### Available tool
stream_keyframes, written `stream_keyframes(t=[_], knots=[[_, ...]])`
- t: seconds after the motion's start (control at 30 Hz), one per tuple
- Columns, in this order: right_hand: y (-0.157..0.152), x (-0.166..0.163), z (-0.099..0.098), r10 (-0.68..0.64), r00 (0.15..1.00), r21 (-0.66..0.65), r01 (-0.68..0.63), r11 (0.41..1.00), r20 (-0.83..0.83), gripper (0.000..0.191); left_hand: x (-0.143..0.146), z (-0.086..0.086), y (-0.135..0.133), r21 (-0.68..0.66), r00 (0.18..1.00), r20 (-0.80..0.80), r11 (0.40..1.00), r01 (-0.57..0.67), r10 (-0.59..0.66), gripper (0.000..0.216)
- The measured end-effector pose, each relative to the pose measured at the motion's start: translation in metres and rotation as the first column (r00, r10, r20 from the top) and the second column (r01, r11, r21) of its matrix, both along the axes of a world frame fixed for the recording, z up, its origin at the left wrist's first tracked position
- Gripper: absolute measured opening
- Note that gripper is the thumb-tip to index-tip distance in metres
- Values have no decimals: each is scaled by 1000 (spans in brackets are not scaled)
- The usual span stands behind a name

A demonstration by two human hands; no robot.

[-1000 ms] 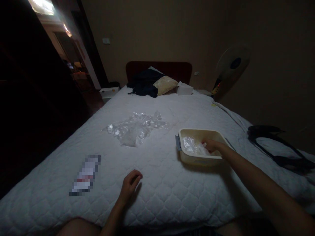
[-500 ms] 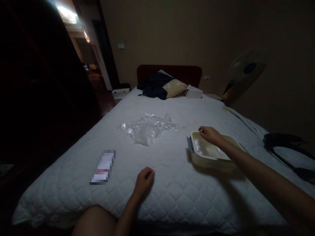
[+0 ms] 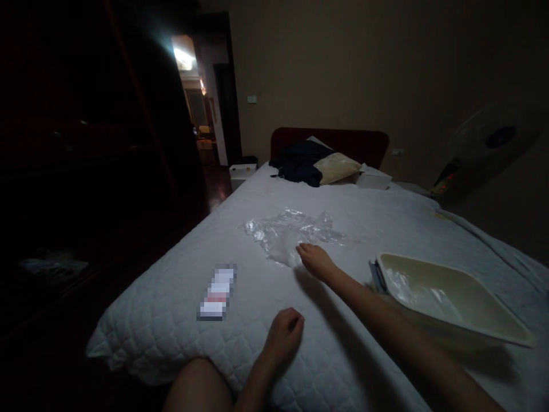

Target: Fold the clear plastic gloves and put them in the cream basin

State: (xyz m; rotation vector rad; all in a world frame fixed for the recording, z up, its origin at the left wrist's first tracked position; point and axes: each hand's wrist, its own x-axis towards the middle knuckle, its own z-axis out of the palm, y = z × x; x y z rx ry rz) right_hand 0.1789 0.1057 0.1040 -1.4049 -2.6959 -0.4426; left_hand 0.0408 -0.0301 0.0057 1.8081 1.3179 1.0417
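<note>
Right hand [image 3: 316,261]: at clear plastic [image 3: 288,230], eleven o'clock; cannot tell whether grasping. Left hand [image 3: 285,332]: loosely curled, released. Tub [image 3: 463,292], right hand's three o'clock: part-hidden by forearm [image 3: 386,323]. White quilted bed [image 3: 171,303]. Dim wall [image 3: 326,68]; faint fan [image 3: 501,137], two o'clock.

No words, brands or numbers can be read here. The flat rectangular object [image 3: 218,293] on the bed [image 3: 150,332] is pixelated, and the reddish lights [image 3: 443,186] near the fan [image 3: 501,137] are too blurred.
</note>
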Motion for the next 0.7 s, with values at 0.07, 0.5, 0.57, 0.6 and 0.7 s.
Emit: stream_keyframes(t=[0.07, 0.5, 0.57, 0.6, 0.7], knots=[[5, -19, -15, 155, 987, 49, -158, 986, 49, 36, -2, -1, 0, -15, 1000, 11, 1000, -4, 4, 24], [10, -31, -89, 143, 986, 81, -136, 987, -90, 22, -6, 2, -2, -53, 999, 44, 998, 15, -13, 20], [9, -27, -87, 148, 978, 85, -137, 987, -146, 21, -5, 2, -1, -68, 997, 74, 998, 12, -7, 20], [8, -26, -85, 149, 967, 91, -132, 987, -205, 20, -5, 1, 0, -78, 996, 93, 997, 5, 2, 21], [4, -25, -79, 123, 869, 98, -87, 991, -479, 21, -4, -4, 3, -115, 980, 191, 993, -23, 45, 21]])
